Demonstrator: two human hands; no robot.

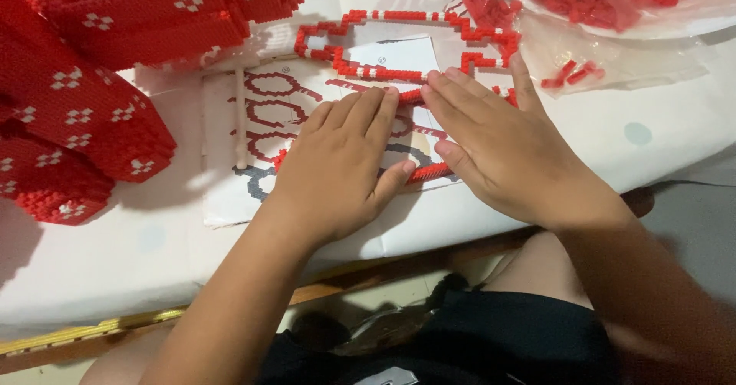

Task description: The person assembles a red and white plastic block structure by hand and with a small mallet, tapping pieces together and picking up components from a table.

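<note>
Nearest, both hands lay flat, palms down, on a sheet [230, 193] of printed diagrams spread over the white tabletop [100, 262]. The left hand [345, 163] rested with fingers straight and together, gripping nothing, its thumb just beside a short red brick strip [431, 172]. The right hand [498, 147] was likewise spread open, fingers pointing far-left, pressing on the near edge of a brick outline [399, 44]. That outline, a thin loop of red and white bricks, lay flat on the sheet with its long axis running left to right, its near part hidden under the fingers. A white stick [241, 117] lay left of the hands, pointing near to far. At far left stood a big red model [84, 94] with white dots. At far right, bags [598, 2] held loose red bricks.
</note>
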